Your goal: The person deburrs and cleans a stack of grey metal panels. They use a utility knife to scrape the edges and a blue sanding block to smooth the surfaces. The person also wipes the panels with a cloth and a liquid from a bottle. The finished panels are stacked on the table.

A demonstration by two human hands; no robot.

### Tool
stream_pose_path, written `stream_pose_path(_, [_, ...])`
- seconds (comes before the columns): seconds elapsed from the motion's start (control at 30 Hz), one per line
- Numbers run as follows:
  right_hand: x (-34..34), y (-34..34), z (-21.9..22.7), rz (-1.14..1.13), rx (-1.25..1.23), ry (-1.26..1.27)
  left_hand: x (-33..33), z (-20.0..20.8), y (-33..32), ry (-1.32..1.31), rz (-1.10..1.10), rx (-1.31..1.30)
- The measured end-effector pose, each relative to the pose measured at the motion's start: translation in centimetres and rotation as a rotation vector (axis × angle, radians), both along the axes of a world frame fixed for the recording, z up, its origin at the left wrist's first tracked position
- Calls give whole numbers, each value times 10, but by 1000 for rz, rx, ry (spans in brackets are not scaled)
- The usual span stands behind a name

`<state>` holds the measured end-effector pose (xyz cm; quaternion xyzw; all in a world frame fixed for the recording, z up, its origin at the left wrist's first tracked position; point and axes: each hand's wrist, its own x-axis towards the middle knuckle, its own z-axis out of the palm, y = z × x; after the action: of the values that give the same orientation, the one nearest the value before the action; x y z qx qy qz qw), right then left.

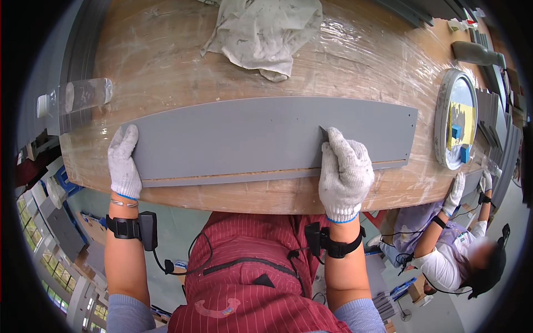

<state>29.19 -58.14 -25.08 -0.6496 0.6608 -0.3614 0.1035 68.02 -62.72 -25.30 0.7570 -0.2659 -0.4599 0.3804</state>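
Note:
A long grey panel (pixel 233 139) lies flat on the wooden table in front of me. A groove showing bare brown board runs along its near edge, and a few small holes mark its right end. My left hand (pixel 123 158), in a white knit glove, grips the panel's left end with the thumb on top. My right hand (pixel 347 172), gloved the same way, is closed over the right part of the panel. From its fingertips juts the pointed corner of a thin dark piece (pixel 323 133); the rest of it is hidden in the glove.
A stained white cloth (pixel 261 33) lies at the far side of the plastic-covered table (pixel 166 72). On the left is a clear bottle (pixel 83 95). To the right sits a round lid (pixel 441 122) with blue blocks (pixel 456 131). Another gloved person (pixel 455 255) works at the right.

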Motion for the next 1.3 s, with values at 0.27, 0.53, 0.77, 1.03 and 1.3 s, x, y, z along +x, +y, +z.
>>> stream_pose_path(0.27, [9,7,3,41,44,-15,1,-1,1,-27,-7,-12])
stream_pose_path(0.53, [51,-18,-5,-68,-30,-10,-16,7,-2,-7,72,-27])
stream_pose_path(0.77, [86,-22,-1,-21,30,-22,-12,8,-2,63,62,3])
stream_pose_path(1.03, [99,-17,7,13,108,-32,-12,9,-2,108,42,13])
stream_pose_path(1.3, [148,-24,1,58,16,32,-4,0,-1,162,54,0])
